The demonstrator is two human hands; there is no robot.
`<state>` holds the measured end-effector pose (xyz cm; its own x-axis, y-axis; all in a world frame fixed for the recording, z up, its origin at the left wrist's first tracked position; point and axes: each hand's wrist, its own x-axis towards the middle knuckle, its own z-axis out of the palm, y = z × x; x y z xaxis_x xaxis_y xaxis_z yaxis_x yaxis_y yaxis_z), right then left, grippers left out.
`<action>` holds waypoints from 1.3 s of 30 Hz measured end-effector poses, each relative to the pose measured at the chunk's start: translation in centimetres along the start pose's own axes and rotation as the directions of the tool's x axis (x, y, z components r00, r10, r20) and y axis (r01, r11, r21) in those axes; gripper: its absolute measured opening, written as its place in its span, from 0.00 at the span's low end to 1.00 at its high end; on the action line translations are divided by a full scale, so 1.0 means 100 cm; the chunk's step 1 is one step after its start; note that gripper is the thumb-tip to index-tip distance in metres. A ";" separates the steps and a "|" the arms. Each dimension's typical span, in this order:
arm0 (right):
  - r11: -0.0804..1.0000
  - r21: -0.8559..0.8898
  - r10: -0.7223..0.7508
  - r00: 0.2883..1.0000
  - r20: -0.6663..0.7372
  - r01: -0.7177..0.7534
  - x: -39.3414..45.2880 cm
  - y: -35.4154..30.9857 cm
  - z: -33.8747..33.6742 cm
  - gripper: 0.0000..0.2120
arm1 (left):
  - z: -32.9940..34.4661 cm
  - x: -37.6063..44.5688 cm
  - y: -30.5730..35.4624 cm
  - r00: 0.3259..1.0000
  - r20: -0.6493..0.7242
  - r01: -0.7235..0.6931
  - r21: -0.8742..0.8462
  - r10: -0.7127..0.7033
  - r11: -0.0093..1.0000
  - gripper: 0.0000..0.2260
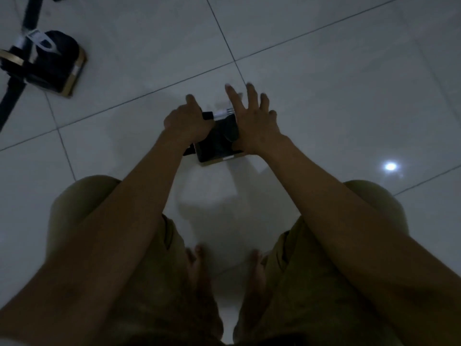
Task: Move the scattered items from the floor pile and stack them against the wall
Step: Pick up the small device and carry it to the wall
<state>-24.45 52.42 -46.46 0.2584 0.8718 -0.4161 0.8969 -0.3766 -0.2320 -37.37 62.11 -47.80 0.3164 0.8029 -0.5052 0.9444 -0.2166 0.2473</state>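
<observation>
Glossy tiled floor (324,96) (dark grout lines)

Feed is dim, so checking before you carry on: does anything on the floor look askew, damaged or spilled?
No spill or damage shows. The black gold-edged item between the left hand and right hand sits askew to the tile lines, as does a similar item at upper left with a black pole lying across it.

Both my bare forearms reach forward and down from above my knees. My left hand (185,121) is curled into a fist-like grip round a dark rod-shaped handle (208,115), thumb side up. My right hand (252,121), just right of that grip, is spread, fingers (250,94) straight and splayed forward.
</observation>
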 end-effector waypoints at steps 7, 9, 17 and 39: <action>0.990 0.083 0.117 0.992 -0.041 -0.113 -0.134 -0.041 -0.087 0.60 | -0.107 -0.135 0.039 0.989 0.146 0.006 -0.147 0.015 0.989 0.29; 0.989 0.117 0.088 0.996 0.018 -0.090 -0.177 -0.043 -0.122 0.64 | -0.153 -0.174 0.055 0.987 0.153 -0.038 -0.129 0.057 0.991 0.23; 0.991 0.087 0.098 0.994 0.043 -0.101 -0.336 -0.081 -0.287 0.66 | -0.321 -0.326 0.115 0.941 0.293 -0.124 -0.161 0.167 0.979 0.22; 0.405 0.430 0.911 0.398 -0.111 -0.807 -0.635 -0.171 -0.307 0.65 | -0.326 -0.587 0.213 0.277 0.363 -0.956 0.016 0.890 0.291 0.22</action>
<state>-45.17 13.07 10.93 0.9595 0.0384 -0.2791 0.0000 -0.9907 -0.1363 -38.73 28.49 14.10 0.9603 -0.1716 -0.2199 -0.0260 -0.8401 0.5418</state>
